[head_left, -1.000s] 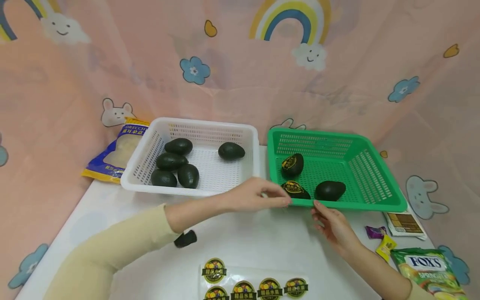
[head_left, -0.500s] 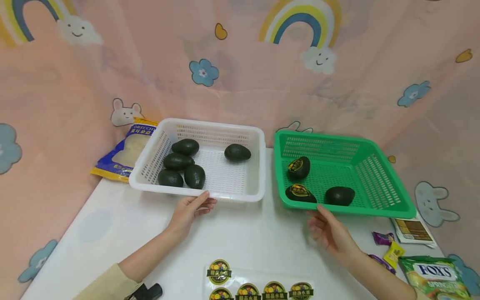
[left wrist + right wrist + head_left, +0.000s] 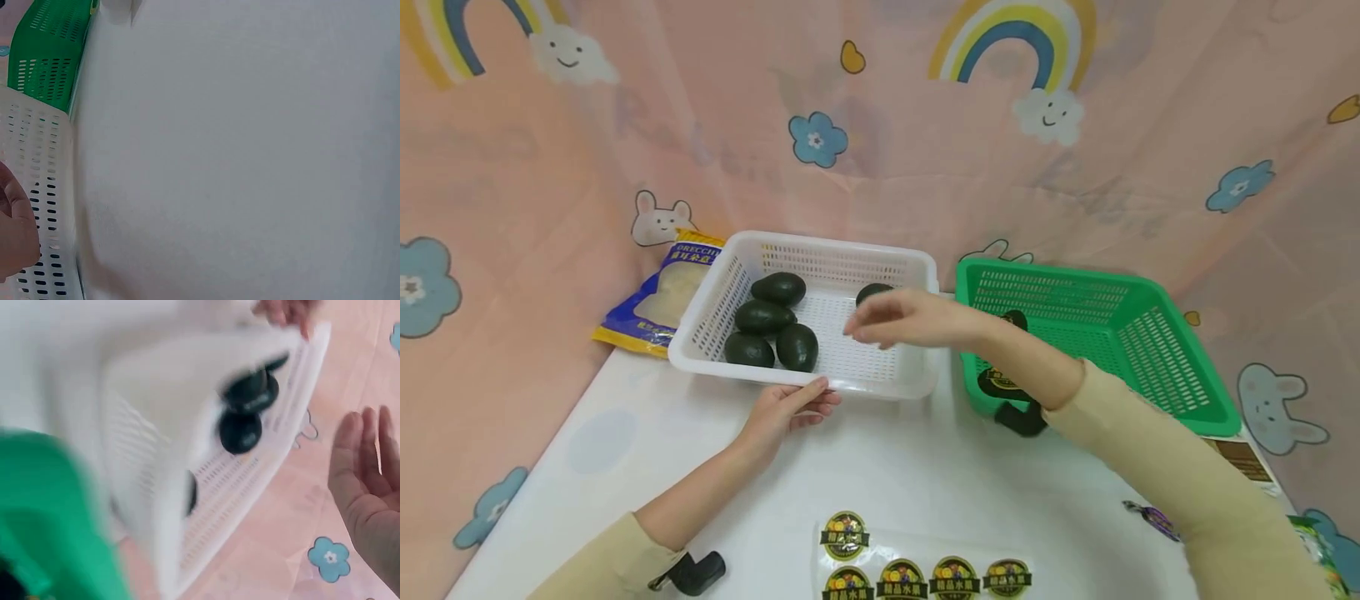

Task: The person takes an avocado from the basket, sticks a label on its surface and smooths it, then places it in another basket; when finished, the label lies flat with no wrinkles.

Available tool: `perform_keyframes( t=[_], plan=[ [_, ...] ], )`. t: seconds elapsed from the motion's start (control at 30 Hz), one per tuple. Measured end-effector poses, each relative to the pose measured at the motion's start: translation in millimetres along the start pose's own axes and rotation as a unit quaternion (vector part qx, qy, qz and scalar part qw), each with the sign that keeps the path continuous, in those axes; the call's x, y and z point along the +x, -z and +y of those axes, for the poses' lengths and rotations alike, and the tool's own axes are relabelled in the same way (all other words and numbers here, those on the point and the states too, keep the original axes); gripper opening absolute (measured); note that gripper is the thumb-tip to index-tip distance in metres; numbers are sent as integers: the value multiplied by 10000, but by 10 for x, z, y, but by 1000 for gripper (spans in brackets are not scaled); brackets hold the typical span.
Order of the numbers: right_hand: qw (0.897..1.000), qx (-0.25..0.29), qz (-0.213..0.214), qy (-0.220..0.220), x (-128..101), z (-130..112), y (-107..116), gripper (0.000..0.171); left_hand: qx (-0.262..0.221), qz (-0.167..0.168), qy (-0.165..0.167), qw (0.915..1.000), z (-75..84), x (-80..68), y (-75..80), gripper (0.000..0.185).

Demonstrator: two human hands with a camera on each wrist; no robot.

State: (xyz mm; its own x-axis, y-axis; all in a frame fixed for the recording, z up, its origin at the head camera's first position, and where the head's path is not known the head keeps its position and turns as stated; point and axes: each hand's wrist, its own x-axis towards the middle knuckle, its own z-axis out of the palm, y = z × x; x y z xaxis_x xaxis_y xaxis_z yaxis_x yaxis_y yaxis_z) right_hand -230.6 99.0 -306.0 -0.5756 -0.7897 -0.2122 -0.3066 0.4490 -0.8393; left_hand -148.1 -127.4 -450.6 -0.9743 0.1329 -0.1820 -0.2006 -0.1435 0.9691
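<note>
The left hand (image 3: 786,408) rests with straight fingers on the near rim of the white basket (image 3: 917,386). The right hand (image 3: 906,318) hovers over that basket, fingers relaxed and holding nothing, just above a lone dark avocado (image 3: 872,292); four more avocados (image 3: 772,325) cluster at the left. The green basket (image 3: 1157,350) beside it holds sticker-labelled avocados (image 3: 997,382).

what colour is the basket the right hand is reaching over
White. The right hand is over the white basket, which holds dark avocados; the head view shows it best.
</note>
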Motion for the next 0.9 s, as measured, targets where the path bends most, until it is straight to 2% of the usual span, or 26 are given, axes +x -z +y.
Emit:
perform_keyframes(
  t=[0.07, 0.17, 0.27, 0.37, 0.5, 0.6, 0.8, 0.9],
  plan=[
    [9979, -566, -280, 135, 365, -84, 91, 27, -4, -2, 11, 10000, -1, 10, 12, 34],
    [9895, -1282, -666, 103, 837, -111, 137, 31, 24, -50, 8, 10000, -11, 18, 31, 37],
    [9773, -1889, -934, -202, 1189, -59, 98, 37, 72, -67, -4, 10000, -16, 20, 37, 41],
    [9681, -2150, -1136, -605, 1428, 28, 10, 44, 166, -93, -14, 9998, -7, 20, 39, 42],
    [9654, -1935, -1422, -1020, 1576, 109, -115, 54, 271, -122, 10, 9996, 13, 11, 37, 40],
    [9608, -1819, -1742, -1156, 1625, 124, -188, 59, 299, -128, 27, 9995, 12, 10, 46, 40],
    [9434, -2025, -2204, -1432, 1646, 198, -274, 61, 298, -21, 54, 9995, 16, 15, 39, 35],
    [9488, -1990, -2063, -1327, 1586, 198, -210, 65, 296, 18, 91, 9995, 19, 21, 42, 33]
  ],
)
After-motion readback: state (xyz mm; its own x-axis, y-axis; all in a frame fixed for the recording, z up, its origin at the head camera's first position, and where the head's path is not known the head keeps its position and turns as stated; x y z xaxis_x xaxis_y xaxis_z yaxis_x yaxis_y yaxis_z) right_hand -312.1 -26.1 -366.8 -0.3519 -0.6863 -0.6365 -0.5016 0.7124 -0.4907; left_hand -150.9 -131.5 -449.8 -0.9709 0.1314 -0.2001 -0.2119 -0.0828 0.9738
